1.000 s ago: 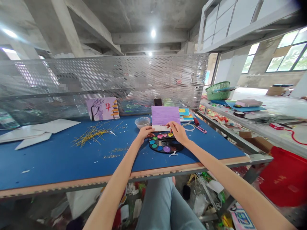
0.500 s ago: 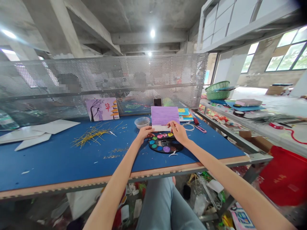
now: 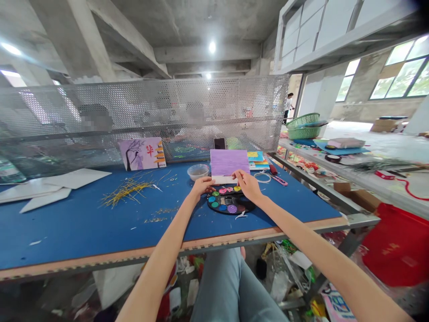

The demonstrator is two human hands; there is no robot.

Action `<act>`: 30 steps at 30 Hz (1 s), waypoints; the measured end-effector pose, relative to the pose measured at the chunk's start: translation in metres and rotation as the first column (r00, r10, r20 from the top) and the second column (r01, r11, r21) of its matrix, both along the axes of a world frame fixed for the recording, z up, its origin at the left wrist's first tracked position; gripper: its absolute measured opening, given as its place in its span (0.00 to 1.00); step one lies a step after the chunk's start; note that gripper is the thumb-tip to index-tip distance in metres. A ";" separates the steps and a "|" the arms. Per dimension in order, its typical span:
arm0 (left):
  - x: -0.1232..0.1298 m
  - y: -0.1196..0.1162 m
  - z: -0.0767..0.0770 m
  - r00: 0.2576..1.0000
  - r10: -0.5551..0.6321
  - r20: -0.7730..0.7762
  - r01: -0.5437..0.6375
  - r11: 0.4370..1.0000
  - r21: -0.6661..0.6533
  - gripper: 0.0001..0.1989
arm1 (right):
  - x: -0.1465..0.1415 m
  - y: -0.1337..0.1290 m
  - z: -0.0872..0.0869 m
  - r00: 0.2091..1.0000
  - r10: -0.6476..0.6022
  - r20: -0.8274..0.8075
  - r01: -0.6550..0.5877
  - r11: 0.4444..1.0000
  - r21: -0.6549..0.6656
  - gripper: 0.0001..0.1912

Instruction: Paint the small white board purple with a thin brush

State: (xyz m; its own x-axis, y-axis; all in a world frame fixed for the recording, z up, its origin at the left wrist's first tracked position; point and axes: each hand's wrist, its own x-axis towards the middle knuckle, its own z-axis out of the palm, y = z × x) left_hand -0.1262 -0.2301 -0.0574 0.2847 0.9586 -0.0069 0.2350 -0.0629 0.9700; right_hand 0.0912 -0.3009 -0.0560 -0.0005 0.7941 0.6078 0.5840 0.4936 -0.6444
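A card painted purple (image 3: 229, 162), with a white strip along its lower edge, stands tilted up behind the paint palette. My left hand (image 3: 202, 186) grips its lower left corner, fingers closed. At the lower right, my right hand (image 3: 248, 185) pinches the white strip with bent fingers; the tips are partly hidden. Below both hands lies a black paint palette (image 3: 231, 210) with several round colours, purple nearest me. A clear plastic bowl (image 3: 198, 171) sits just beyond my left hand. Against the mesh leans a finished-looking picture (image 3: 142, 154) with a tree and a figure.
Yellow stalks (image 3: 129, 190) and white boards (image 3: 50, 185) lie to the left on the blue table (image 3: 110, 228). A phone (image 3: 220, 143) leans on the mesh partition (image 3: 187, 112). Right of the card are a pink cutter (image 3: 280, 180) and a cable loop (image 3: 262, 177).
My hands and the card hold nearly the same pose; the whole view has shifted very slightly. A distant person now shows beyond the partition's right end.
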 end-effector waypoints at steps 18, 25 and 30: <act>0.001 -0.002 0.001 1.000 0.018 -0.009 -0.018 1.000 -0.008 0.12 | -0.002 0.000 0.000 0.999 0.040 0.024 -0.040 0.999 -0.016 0.24; 0.001 -0.001 0.000 1.000 0.016 0.008 -0.016 1.000 0.000 0.12 | -0.001 -0.001 0.000 1.000 0.016 0.013 -0.016 1.000 -0.012 0.26; 0.000 -0.001 0.000 1.000 0.010 0.004 -0.010 1.000 0.001 0.12 | -0.002 -0.002 0.001 0.999 0.011 0.030 -0.010 1.000 -0.020 0.25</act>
